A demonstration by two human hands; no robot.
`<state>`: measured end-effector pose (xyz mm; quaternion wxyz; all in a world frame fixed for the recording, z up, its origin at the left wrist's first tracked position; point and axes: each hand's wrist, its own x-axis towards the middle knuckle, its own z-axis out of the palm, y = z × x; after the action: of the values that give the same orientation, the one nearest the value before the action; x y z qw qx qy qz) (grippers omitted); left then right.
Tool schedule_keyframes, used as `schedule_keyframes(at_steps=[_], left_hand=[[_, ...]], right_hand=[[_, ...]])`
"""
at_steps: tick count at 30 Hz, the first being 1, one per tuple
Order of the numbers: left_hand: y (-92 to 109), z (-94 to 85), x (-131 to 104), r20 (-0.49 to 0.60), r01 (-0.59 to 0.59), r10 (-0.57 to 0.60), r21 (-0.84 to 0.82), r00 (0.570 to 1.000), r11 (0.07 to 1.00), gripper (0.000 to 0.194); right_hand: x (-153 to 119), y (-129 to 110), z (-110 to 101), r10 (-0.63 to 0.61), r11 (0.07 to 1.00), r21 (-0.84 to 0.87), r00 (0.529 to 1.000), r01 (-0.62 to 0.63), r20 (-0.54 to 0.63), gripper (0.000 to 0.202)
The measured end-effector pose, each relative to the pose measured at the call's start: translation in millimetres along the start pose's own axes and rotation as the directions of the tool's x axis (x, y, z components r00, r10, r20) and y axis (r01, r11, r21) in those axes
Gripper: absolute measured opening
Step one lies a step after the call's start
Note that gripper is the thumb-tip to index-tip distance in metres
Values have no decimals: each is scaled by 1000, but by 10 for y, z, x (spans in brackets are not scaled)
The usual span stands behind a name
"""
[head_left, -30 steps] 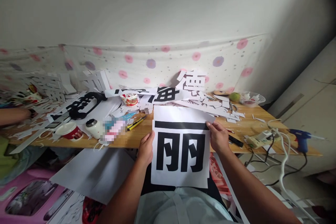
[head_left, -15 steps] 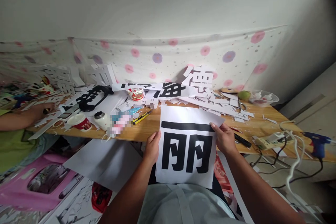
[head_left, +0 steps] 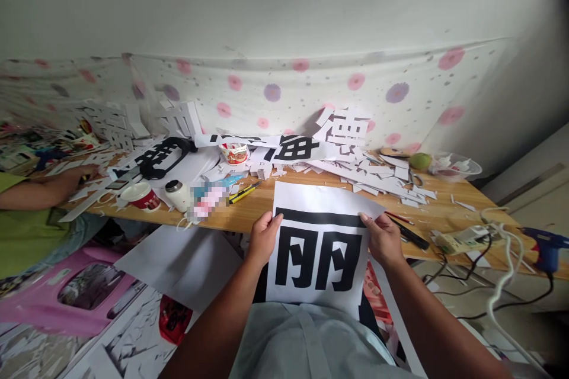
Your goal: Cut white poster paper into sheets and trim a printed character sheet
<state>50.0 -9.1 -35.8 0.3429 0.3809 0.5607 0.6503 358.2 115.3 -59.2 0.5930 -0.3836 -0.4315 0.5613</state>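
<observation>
In the head view, a person holds a white paper sheet (head_left: 317, 254) in front of the body, just short of the wooden table (head_left: 231, 217), its lower edge meeting the pale grey-blue garment (head_left: 302, 343). The sheet is smooth and thin, printed with a bold, blocky black character whose long bar runs across the top; its upper right corner flares outward. The left hand (head_left: 264, 235) grips the left edge, thumb on the front at the bar's left end, and the right hand (head_left: 386, 241) pinches the right side, thumb near the bar's other end; the fingers behind the paper are hidden. Beyond it, the sheet blocks part of the table's front edge. On the wood grain lie a slim yellow utility knife (head_left: 244, 192), a rounded white bottle (head_left: 177, 196) with a dark cap, and a red-and-white cup (head_left: 144, 197); a pixelated patch covers whatever is between bottle and knife. Farther back, a paper bowl (head_left: 235, 155) stands near angular white scraps (head_left: 377, 176), and a stiff cut-out character (head_left: 344, 128) leans by a dotted cloth (head_left: 311, 89). To the right are a green fruit (head_left: 420, 161), a clear plastic bowl (head_left: 464, 170), a power strip (head_left: 462, 240) with tangled cables and a blue glue gun (head_left: 543, 243). At far left, a co-worker's arm (head_left: 48, 188) reaches over the table, above a glossy pink stool (head_left: 48, 305).
</observation>
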Motion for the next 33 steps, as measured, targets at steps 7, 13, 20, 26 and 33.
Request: schedule_keyframes(at_steps=[7,13,20,26,33], left_hand=[[80,1,56,34,36,-31,-180,999,983,39],[121,15,107,18,8,-4,-227,1000,974,31],[126,50,135,-108,-14,-1,-141,994,990,35],[91,48,123,-161,-86,62,-146,985,985,32],[95,35,143,-187,-28,-16,-232,982,972,33]], right_hand=[[-49,-69,29,25,999,-40,997,-22,76,38],[-74,-133,44,19,999,-51,994,-13,110,33],[-82,-187,65,32,999,-8,984,-31,174,34],[-124,-294,124,98,994,45,987,-104,128,40],[-154,-338,195,184,975,114,980,-191,68,36]])
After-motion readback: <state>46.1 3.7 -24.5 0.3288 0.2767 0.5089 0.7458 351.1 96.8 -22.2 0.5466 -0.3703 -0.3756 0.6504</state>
